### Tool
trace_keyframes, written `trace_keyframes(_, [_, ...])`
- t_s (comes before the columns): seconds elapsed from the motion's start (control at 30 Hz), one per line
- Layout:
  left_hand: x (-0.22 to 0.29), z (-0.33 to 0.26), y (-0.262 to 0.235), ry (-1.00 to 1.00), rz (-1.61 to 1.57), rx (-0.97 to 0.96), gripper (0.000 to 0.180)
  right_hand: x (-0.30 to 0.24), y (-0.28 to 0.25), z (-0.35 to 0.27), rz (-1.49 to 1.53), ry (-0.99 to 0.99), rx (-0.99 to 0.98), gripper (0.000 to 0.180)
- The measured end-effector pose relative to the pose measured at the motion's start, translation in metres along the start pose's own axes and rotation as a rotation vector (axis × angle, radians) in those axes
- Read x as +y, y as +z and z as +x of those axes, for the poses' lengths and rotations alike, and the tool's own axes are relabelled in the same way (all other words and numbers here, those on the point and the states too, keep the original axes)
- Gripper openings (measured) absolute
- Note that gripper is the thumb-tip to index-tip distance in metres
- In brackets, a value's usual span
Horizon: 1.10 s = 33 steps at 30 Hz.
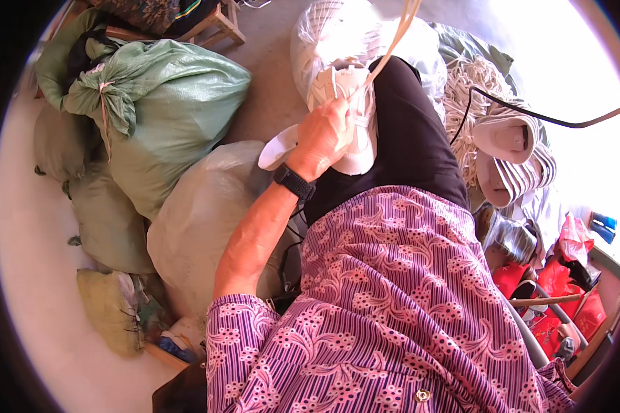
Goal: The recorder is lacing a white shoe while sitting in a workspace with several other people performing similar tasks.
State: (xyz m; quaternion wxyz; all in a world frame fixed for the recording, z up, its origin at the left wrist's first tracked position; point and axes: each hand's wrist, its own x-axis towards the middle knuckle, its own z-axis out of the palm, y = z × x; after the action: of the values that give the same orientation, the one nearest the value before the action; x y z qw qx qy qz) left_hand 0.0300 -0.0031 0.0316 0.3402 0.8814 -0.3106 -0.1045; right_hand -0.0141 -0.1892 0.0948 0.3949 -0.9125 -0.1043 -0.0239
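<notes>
My left hand is closed around a white sneaker, which rests on my dark-trousered thigh with its far end pointing away from me. Pale lacing runs across its top. From the sneaker a cream shoelace stretches taut up and to the right, past the upper edge of the view. A white rounded flap sticks out to the left, beneath my wrist; what it belongs to is hidden. My right hand does not show.
Green woven sacks and a translucent bag fill the left. Beyond the sneaker sits a clear plastic bag. On the right lie bunched white laces, stacked white shoe parts, a black cable and red bags.
</notes>
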Motion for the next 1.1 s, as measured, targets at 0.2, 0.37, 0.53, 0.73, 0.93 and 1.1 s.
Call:
trace_keyframes(0.2, [0.006,0.010,0.001,0.118,0.161,-0.095,0.010,0.001,0.005,-0.004,0.016,-0.003,0.007,0.013])
trace_keyframes(0.37, [0.007,0.024,0.004,0.120,0.321,-0.191,0.010,0.002,0.006,-0.007,0.027,-0.007,0.017,0.013])
trace_keyframes(0.53, [0.013,0.021,0.021,0.282,0.543,-0.125,0.008,0.006,0.007,-0.008,0.038,-0.016,0.022,0.013])
trace_keyframes(0.73, [0.030,0.022,0.044,0.322,0.621,-0.140,0.012,0.005,0.006,-0.008,0.054,-0.015,0.009,0.013])
trace_keyframes(0.93, [0.001,-0.003,0.015,0.154,0.306,0.205,0.031,0.008,0.001,-0.007,0.095,0.000,0.008,0.013])
trace_keyframes(1.1, [-0.019,-0.030,0.025,0.026,0.039,0.334,0.063,-0.010,-0.041,0.034,0.103,-0.033,0.072,0.013])
